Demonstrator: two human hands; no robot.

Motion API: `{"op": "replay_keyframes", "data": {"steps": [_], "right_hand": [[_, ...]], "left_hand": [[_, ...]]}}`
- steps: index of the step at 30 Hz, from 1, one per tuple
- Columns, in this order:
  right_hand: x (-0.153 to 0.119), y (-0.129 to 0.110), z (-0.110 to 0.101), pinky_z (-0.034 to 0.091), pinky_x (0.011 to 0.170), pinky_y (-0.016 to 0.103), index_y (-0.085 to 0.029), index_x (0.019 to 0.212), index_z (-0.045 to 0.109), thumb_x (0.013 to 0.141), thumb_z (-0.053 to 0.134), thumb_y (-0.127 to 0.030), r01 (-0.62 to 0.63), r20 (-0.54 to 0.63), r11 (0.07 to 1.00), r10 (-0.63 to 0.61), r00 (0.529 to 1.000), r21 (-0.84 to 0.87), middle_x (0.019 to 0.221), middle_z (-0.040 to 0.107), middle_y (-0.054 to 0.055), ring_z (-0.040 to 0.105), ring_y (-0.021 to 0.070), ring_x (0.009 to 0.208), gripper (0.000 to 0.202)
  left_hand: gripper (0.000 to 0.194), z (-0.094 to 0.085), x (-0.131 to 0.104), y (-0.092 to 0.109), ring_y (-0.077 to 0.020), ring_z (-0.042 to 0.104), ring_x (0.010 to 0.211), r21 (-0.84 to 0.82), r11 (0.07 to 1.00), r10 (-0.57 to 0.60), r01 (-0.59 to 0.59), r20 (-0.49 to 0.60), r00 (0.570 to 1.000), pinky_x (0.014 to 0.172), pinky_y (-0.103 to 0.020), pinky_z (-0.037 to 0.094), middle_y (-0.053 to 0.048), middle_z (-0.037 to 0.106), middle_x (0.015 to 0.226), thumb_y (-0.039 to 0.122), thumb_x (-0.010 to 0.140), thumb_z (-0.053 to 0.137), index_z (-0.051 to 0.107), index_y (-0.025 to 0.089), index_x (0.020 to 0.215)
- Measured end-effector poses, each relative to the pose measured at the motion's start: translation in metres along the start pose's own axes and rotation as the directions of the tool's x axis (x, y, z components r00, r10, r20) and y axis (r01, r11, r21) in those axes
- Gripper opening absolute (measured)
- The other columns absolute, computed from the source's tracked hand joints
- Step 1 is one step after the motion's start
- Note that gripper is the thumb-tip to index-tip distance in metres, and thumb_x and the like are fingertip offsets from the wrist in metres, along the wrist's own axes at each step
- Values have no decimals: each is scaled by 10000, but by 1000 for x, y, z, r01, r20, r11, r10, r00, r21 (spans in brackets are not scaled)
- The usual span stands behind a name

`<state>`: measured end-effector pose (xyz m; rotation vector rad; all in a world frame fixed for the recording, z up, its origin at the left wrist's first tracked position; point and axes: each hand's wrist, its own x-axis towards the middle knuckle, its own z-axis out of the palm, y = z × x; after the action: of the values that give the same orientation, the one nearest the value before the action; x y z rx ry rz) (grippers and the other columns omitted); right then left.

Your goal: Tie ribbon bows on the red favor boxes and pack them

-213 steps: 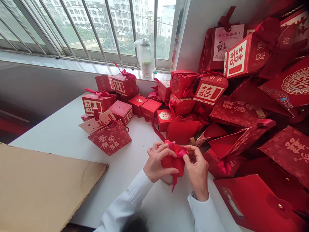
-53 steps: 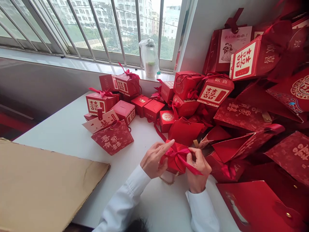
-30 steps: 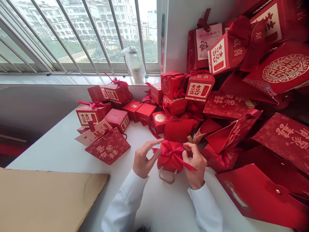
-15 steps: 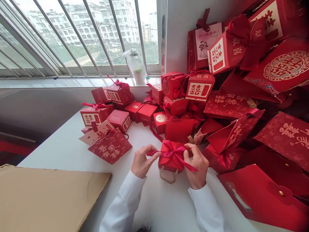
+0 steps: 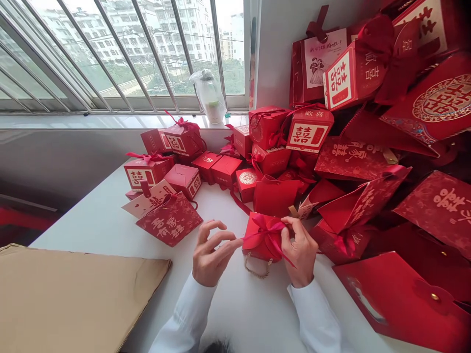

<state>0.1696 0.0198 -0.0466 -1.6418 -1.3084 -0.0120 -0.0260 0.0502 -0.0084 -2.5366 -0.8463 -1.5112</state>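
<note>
A small red gift box [image 5: 253,249] stands in front of me on the white table, with a twisted cord handle [image 5: 257,271] hanging toward me. On its top sits a bow of crimson ribbon [image 5: 270,230]. My left hand [image 5: 213,255] is at the box's left side, thumb and forefinger pinched at the thin left ribbon tail, its other fingers lifted and curved. At the right side, my right hand [image 5: 300,252] pinches the right loop of the bow between thumb and forefinger. Part of that loop is hidden behind the fingers.
Several red boxes [image 5: 226,169] stand behind the gift box. Red bags [image 5: 356,157] are heaped along the right. A patterned red bag [image 5: 170,220] leans at left. Cardboard [image 5: 81,289] covers the near left table corner. A plastic-wrapped cup [image 5: 211,100] stands on the windowsill.
My left hand has shifted slightly left and down, its outer fingers lifting. The left ribbon part is now a thin strand. My right hand keeps its pinch; the view has shifted a little.
</note>
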Motion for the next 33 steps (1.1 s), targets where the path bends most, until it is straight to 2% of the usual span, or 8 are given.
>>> {"op": "replay_keyframes", "data": {"steps": [7, 11, 14, 17, 20, 24, 27, 33], "right_hand": [[0, -3, -1, 470, 702, 262, -196, 940, 610, 841, 431, -203, -79, 39, 996, 78, 996, 37, 862, 698, 37, 655, 180, 783, 204], [2, -9, -4, 472, 677, 260, -203, 922, 605, 839, 443, -237, -123, 38, 991, 121, 992, 49, 797, 691, 22, 649, 177, 720, 185], [3, -14, -7, 467, 641, 255, -209, 932, 599, 832, 497, -284, -173, 50, 984, 170, 984, 50, 737, 675, 2, 633, 172, 659, 161], [4, -17, -9, 462, 624, 249, -215, 969, 591, 822, 533, -304, -211, 84, 975, 205, 975, 66, 716, 662, -14, 619, 162, 631, 182], [4, -17, -8, 462, 631, 262, -213, 1001, 580, 812, 551, -326, -237, 113, 968, 227, 967, 81, 727, 661, -13, 617, 168, 630, 222], [3, -15, -7, 462, 646, 281, -209, 1035, 571, 797, 568, -340, -266, 134, 960, 253, 958, 91, 745, 675, -4, 623, 179, 635, 272], [4, -13, -7, 459, 639, 280, -209, 1046, 567, 784, 578, -334, -276, 144, 956, 261, 955, 101, 733, 676, -9, 619, 176, 625, 291], [5, -10, -7, 472, 677, 275, -194, 1109, 533, 809, 521, -265, -205, 96, 967, 192, 977, 149, 774, 671, -2, 631, 169, 679, 309]], "left_hand": [[237, -3, -12, -11, -199, 471, 873, 35, 997, 60, -64, 105, 993, 731, -339, 459, -5, 660, 705, 27, 807, 578, 655, 246, 855], [256, 0, -19, -10, -207, 471, 917, 19, 999, -38, 34, 195, 980, 748, -335, 464, -31, 639, 774, 0, 803, 521, 634, 225, 850], [263, 1, -16, -3, -227, 487, 941, -89, 983, -131, 159, 265, 955, 793, -383, 474, -77, 617, 901, 63, 789, 507, 599, 194, 999], [239, 7, -8, 8, -240, 506, 911, -107, 968, -195, 228, 259, 946, 811, -406, 467, -92, 614, 915, 204, 779, 599, 593, 175, 1017], [205, 18, -3, 16, -240, 524, 879, 4, 975, -217, 222, 229, 949, 808, -394, 442, -69, 646, 846, 320, 765, 667, 625, 187, 915], [100, 34, 0, 19, -201, 540, 829, 125, 965, -254, 230, 225, 941, 778, -345, 397, -19, 658, 721, 262, 858, 580, 643, 198, 814], [132, 38, 4, 18, -188, 551, 826, 146, 975, -199, 168, 237, 951, 805, -349, 366, 2, 665, 691, 217, 886, 550, 654, 210, 804], [176, 37, 12, 15, -138, 605, 778, 207, 975, 49, -81, 153, 987, 974, -438, 237, 53, 669, 659, 59, 862, 552, 631, 208, 813]]}}
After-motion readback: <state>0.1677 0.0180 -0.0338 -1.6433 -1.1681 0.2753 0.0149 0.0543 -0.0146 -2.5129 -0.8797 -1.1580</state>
